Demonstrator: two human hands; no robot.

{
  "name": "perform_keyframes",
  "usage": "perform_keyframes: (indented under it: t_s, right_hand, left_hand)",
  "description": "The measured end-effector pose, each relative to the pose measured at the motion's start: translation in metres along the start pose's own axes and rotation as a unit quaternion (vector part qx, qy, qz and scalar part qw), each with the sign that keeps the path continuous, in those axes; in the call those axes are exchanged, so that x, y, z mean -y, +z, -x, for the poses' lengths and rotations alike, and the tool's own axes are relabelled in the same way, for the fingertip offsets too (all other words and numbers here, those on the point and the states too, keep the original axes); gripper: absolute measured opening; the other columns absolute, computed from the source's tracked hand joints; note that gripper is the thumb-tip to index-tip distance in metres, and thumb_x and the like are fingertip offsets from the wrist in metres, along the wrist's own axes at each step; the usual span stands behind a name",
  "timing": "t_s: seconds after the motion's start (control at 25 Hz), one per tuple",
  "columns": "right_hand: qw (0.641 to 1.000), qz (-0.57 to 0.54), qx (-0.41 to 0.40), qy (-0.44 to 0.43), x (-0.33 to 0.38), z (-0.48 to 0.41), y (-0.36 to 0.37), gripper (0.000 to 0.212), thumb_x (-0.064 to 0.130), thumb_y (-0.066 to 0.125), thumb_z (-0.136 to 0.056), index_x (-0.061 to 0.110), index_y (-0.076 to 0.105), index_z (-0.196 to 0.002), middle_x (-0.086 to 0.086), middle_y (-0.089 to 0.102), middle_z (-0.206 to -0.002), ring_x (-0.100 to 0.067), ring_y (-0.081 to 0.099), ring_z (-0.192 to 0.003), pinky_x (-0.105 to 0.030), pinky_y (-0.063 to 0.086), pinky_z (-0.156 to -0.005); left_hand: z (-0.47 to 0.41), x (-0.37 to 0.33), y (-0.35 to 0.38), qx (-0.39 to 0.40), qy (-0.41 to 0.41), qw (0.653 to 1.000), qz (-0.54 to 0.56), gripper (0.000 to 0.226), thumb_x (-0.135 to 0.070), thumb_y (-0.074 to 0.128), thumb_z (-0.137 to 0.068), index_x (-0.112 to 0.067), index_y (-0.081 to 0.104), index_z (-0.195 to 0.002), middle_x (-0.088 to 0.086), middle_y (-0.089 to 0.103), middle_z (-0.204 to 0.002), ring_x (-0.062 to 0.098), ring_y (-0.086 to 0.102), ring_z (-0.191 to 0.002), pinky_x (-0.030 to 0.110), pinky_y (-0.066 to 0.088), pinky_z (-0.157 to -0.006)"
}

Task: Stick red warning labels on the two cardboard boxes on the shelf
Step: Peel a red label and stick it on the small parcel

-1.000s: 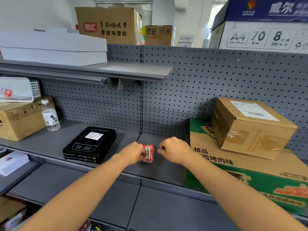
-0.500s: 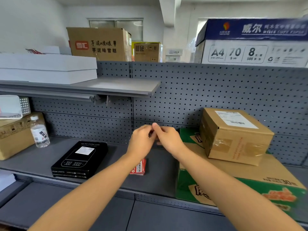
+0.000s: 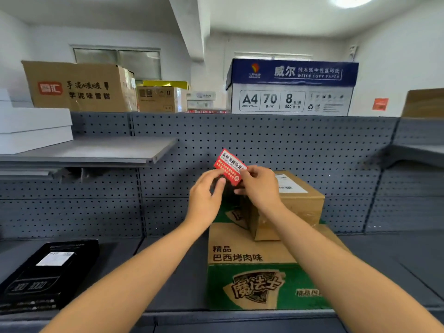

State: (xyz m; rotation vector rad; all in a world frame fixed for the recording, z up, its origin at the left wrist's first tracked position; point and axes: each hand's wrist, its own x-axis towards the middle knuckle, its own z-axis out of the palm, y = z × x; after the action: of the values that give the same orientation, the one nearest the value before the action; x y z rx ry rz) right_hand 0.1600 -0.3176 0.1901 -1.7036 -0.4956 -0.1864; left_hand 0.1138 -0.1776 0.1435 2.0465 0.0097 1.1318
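A red warning label [image 3: 229, 167] with white and black print is held up in front of the pegboard, tilted, pinched between both hands. My left hand [image 3: 206, 197] grips its lower left edge and my right hand [image 3: 260, 187] its lower right edge. Just behind and below my right hand, a small plain cardboard box [image 3: 298, 203] with a white shipping label sits on top of a larger green-and-brown cardboard box [image 3: 252, 267] on the grey shelf [image 3: 389, 260].
A black flat box [image 3: 48, 272] lies on the shelf at the lower left. White boxes [image 3: 31, 131] rest on the upper left shelf. A brown carton [image 3: 79, 86] and an A4 paper carton [image 3: 292, 88] stand on top of the pegboard wall [image 3: 288, 145].
Both hands rose from the shelf with one red label pulled from the stack; the view tilted up and moved right, so the stack of labels is out of sight.
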Motion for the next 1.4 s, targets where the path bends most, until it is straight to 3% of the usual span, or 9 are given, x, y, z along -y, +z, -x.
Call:
perform_keyframes:
  t_s: [0.32,0.52,0.6,0.76,0.84,1.0,1.16,1.32,1.4]
  right_hand:
    - [0.979,0.166,-0.103,-0.064,-0.02,-0.003,-0.103,0.022,0.033,0.052,-0.105,0.018,0.069,-0.108,0.002,0.073,-0.105,-0.01,0.068,-0.091,-0.02,0.048,-0.059]
    - [0.982,0.132,-0.129,-0.027,-0.049,0.0,-0.135,0.016,0.036,0.054,-0.104,0.026,0.065,-0.109,0.001,0.06,-0.143,-0.017,0.06,-0.122,-0.041,0.056,-0.095]
    - [0.986,0.114,-0.118,0.002,-0.054,0.0,-0.142,0.012,0.037,0.052,-0.105,0.027,0.059,-0.106,0.003,0.054,-0.149,-0.014,0.058,-0.124,-0.029,0.055,-0.088]
    - [0.993,0.076,-0.087,0.035,-0.068,0.004,-0.144,0.013,0.032,0.049,-0.107,0.029,0.056,-0.097,0.006,0.057,-0.143,-0.002,0.061,-0.097,-0.029,0.054,-0.085]
    - [0.994,0.063,-0.072,0.042,-0.075,0.005,-0.142,0.014,0.032,0.049,-0.107,0.034,0.055,-0.095,0.003,0.062,-0.138,-0.005,0.064,-0.099,-0.04,0.056,-0.095]
    - [0.996,0.055,-0.05,0.051,-0.082,0.0,-0.138,0.025,0.035,0.045,-0.108,0.026,0.058,-0.127,0.0,0.064,-0.133,-0.009,0.062,-0.111,-0.029,0.053,-0.087]
    - [0.997,0.051,-0.043,0.037,-0.087,-0.009,-0.13,0.025,0.031,0.043,-0.109,0.021,0.058,-0.128,-0.003,0.063,-0.125,-0.006,0.059,-0.103,-0.023,0.045,-0.076]
    - [0.996,0.08,-0.028,0.01,-0.094,-0.027,-0.112,0.035,0.033,0.042,-0.109,0.016,0.059,-0.134,-0.008,0.057,-0.14,-0.025,0.045,-0.14,-0.047,0.041,-0.113]
    - [0.996,0.082,-0.025,0.009,-0.098,-0.036,-0.101,0.034,0.034,0.041,-0.108,0.017,0.06,-0.131,-0.009,0.057,-0.141,-0.027,0.047,-0.138,-0.05,0.041,-0.114]
  left_hand:
    - [-0.047,0.01,0.064,0.062,-0.225,0.967,0.101,0.044,-0.041,0.047,-0.106,-0.022,0.053,-0.145,0.0,0.057,-0.144,0.019,0.054,-0.129,0.037,0.044,-0.107]
    - [-0.063,0.021,0.095,0.103,-0.281,0.945,0.132,0.052,-0.048,0.041,-0.107,-0.027,0.041,-0.154,0.0,0.046,-0.157,0.023,0.045,-0.141,0.045,0.038,-0.117]
    - [-0.066,0.024,0.103,0.113,-0.305,0.934,0.148,0.052,-0.049,0.04,-0.108,-0.028,0.039,-0.156,0.0,0.043,-0.158,0.024,0.043,-0.143,0.045,0.036,-0.119]
    - [-0.067,0.035,0.114,0.152,-0.324,0.917,0.176,0.055,-0.049,0.039,-0.108,-0.027,0.036,-0.158,-0.001,0.04,-0.161,0.022,0.038,-0.147,0.045,0.03,-0.123]
    - [-0.066,0.041,0.117,0.163,-0.333,0.909,0.189,0.055,-0.052,0.04,-0.106,-0.028,0.039,-0.157,-0.003,0.041,-0.16,0.021,0.037,-0.147,0.045,0.027,-0.124]
    - [-0.063,0.051,0.109,0.142,-0.339,0.908,0.198,0.054,-0.054,0.04,-0.103,-0.029,0.048,-0.15,-0.002,0.054,-0.149,0.021,0.047,-0.14,0.048,0.031,-0.121]
    - [-0.053,0.052,0.08,0.105,-0.343,0.913,0.196,0.052,-0.053,0.041,-0.104,-0.025,0.051,-0.146,0.002,0.061,-0.14,0.022,0.055,-0.129,0.045,0.037,-0.117]
    - [-0.032,0.042,0.043,0.101,-0.331,0.92,0.186,0.048,-0.054,0.044,-0.104,-0.028,0.053,-0.143,-0.002,0.062,-0.133,0.019,0.058,-0.124,0.042,0.041,-0.114]
    - [-0.021,0.032,0.027,0.098,-0.326,0.921,0.188,0.033,-0.049,0.044,-0.106,-0.031,0.056,-0.13,-0.007,0.064,-0.123,0.014,0.06,-0.116,0.038,0.046,-0.107]
